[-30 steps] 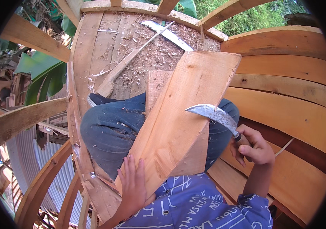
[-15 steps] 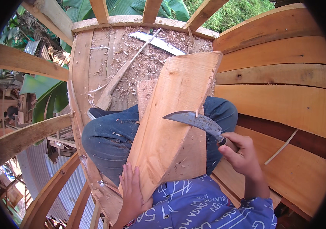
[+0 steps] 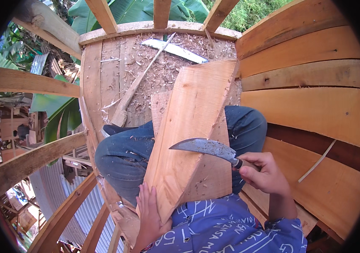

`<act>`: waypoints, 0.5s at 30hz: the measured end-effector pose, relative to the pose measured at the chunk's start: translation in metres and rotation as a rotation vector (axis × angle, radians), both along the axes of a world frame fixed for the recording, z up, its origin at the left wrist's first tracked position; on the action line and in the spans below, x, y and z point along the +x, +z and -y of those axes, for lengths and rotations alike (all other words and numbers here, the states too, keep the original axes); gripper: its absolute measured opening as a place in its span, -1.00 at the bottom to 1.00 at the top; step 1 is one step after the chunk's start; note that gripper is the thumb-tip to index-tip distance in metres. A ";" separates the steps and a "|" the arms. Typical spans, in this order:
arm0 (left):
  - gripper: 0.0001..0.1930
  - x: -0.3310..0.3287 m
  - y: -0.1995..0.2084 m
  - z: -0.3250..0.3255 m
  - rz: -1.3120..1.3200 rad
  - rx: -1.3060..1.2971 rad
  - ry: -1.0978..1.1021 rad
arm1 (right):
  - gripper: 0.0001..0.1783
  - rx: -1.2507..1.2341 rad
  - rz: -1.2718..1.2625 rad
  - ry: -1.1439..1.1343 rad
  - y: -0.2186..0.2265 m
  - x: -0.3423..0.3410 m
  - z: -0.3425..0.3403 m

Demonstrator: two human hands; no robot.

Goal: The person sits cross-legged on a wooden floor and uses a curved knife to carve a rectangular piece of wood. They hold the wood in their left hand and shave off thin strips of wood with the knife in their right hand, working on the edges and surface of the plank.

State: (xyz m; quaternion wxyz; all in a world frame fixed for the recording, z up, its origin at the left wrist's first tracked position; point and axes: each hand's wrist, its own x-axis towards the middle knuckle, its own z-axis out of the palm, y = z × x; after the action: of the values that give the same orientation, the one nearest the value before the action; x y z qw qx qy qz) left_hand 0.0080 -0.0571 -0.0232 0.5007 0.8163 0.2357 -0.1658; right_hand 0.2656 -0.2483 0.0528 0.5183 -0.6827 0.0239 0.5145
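A thick wooden board [image 3: 184, 122] lies tilted across my lap, its near end at my body. At that near end my left hand [image 3: 149, 206] grips the board's left edge, fingers on the upper face. My right hand [image 3: 262, 173] is closed round the handle of a curved knife [image 3: 207, 146]. The knife's dark, spotted blade reaches leftward over the board's right edge, its tip above the face. Beneath the board is another flat wooden piece [image 3: 211, 181], partly hidden.
Wood shavings [image 3: 138, 59] litter the plank floor ahead. A long tapered stick [image 3: 140, 80] crosses a white strip [image 3: 175, 51] there. Stacked boards [image 3: 306, 101] form the right side, with a thin strip [image 3: 317, 161] on them. Open slats [image 3: 36, 154] stand at the left.
The knife and my right hand have come nearer to me and slightly left along the board's right edge. A thin shaving at the blade no longer shows. My left hand keeps its grip.
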 end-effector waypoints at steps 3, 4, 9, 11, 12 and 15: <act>0.02 0.001 0.001 0.000 -0.015 -0.007 -0.002 | -0.73 -0.004 0.164 0.028 -0.001 0.000 0.003; 0.02 0.001 0.001 -0.001 -0.010 -0.007 -0.003 | -0.73 -0.018 0.143 0.030 0.000 0.001 0.004; 0.04 0.001 0.000 -0.002 -0.002 -0.008 -0.011 | -0.72 -0.039 0.218 0.056 0.001 0.000 0.007; 0.04 0.002 0.000 -0.002 0.002 -0.013 -0.016 | -0.72 -0.216 0.833 -0.159 -0.015 0.002 0.013; 0.05 0.001 0.000 -0.002 0.000 -0.009 -0.011 | -0.72 -0.296 1.136 -0.266 -0.023 0.006 0.018; 0.05 -0.001 0.000 -0.004 -0.001 -0.027 -0.011 | -0.73 0.004 0.674 -0.522 0.005 0.031 0.039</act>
State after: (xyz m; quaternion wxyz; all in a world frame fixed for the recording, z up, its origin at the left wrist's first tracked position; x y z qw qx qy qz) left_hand 0.0073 -0.0531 -0.0235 0.5107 0.8106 0.2291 -0.1721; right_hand 0.2963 -0.2875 0.0582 0.6115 -0.7826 0.0243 0.1141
